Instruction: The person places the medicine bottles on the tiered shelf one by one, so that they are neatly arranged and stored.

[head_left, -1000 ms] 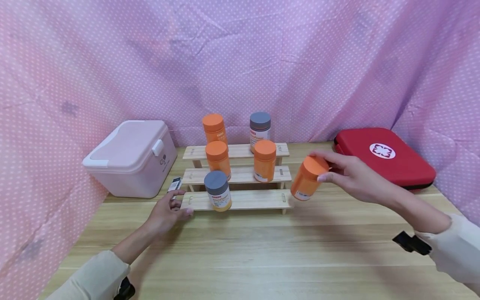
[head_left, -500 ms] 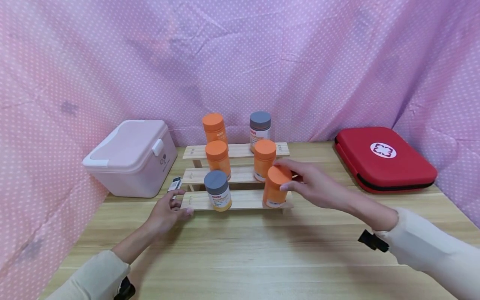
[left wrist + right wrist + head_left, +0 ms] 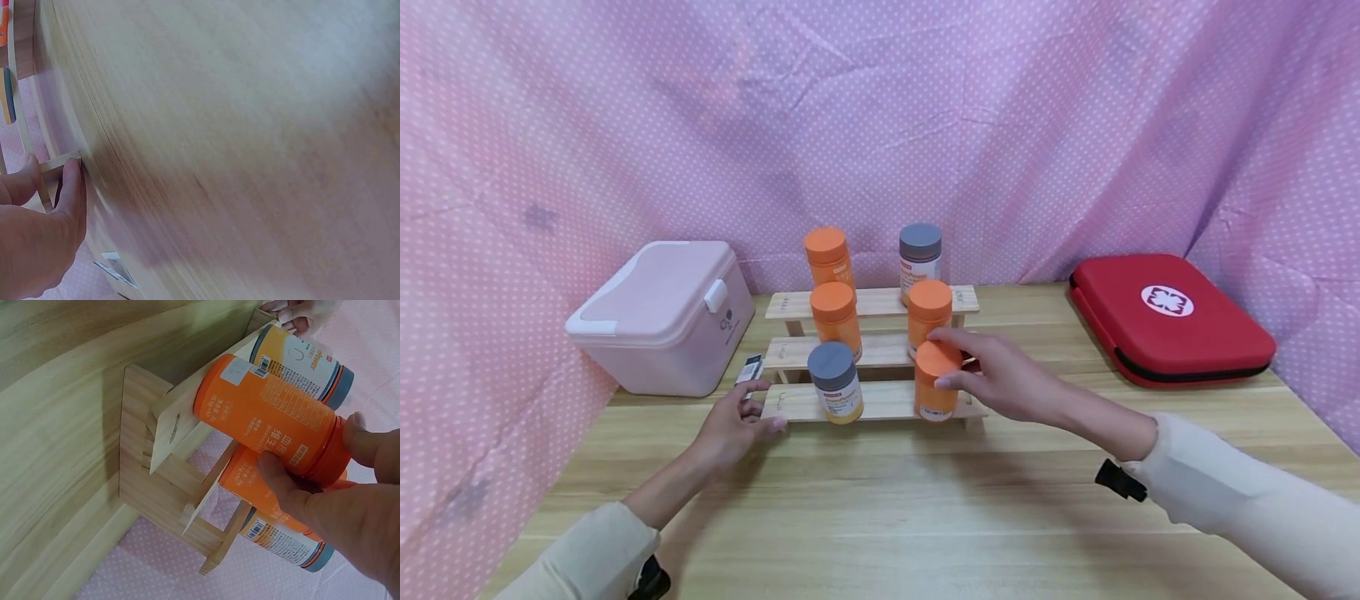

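My right hand (image 3: 1011, 379) grips an orange pill bottle (image 3: 265, 412) by its cap. The bottle stands on the right part of the lowest step of a three-step wooden rack (image 3: 883, 402), its base right at the board in the right wrist view. With thumb and fingers, my left hand (image 3: 727, 433) pinches the left end of that same step; the left wrist view shows the wooden corner (image 3: 61, 162) between them. A grey-capped bottle (image 3: 837, 390) shares the lowest step, left of centre. Two orange bottles, one of them (image 3: 928, 312) partly hidden, stand on the middle step.
On the top step are an orange bottle (image 3: 829, 258) and a grey-capped bottle (image 3: 919, 258). A pale pink lidded box (image 3: 662, 325) sits at the left, a red zip case (image 3: 1172, 321) at the right. Behind hangs a pink dotted cloth (image 3: 880, 125).
My right hand has carried the orange bottle leftward from beside the rack onto the lowest step, and the bottle has gone from tilted to upright. The left hand has stayed in place.
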### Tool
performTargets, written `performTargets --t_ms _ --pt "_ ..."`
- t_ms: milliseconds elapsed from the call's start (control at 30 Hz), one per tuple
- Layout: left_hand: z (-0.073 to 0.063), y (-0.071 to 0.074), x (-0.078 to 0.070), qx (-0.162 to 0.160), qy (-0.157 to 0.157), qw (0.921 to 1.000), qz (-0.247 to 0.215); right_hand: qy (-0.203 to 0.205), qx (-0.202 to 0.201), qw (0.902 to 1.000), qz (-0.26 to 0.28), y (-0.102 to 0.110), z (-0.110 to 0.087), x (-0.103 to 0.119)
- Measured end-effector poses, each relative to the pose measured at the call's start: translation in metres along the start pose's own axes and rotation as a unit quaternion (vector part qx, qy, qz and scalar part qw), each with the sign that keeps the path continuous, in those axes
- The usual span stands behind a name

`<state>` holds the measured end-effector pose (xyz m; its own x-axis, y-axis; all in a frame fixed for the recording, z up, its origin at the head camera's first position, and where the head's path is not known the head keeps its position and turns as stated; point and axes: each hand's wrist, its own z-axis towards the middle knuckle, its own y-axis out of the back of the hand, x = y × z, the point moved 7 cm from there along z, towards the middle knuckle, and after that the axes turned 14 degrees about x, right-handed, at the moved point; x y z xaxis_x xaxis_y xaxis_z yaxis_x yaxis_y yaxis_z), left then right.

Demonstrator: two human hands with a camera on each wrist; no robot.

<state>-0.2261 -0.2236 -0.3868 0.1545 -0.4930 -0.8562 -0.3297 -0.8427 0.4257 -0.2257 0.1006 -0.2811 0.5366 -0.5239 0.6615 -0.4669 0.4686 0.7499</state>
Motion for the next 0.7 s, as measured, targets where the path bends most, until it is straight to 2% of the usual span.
performTargets --t_ms 367,600,700 --pt "-0.0003 0.0007 0.0015 -0.003 0.01 0.9999 0.002 -0.015 0.007 0.9999 0.001 -0.0013 0.0031 -0.0022" --pt "0.0002 0.0 0.0016 -0.001 0.003 0.9999 -0.015 -0.017 0.008 0.9998 -0.006 -0.0008 0.0025 -0.0024" --pt "0.001 -0.0001 0.0015 -0.002 0.003 0.9999 -0.01 -0.011 0.008 0.9999 -0.002 -0.0006 0.0017 -0.0026"
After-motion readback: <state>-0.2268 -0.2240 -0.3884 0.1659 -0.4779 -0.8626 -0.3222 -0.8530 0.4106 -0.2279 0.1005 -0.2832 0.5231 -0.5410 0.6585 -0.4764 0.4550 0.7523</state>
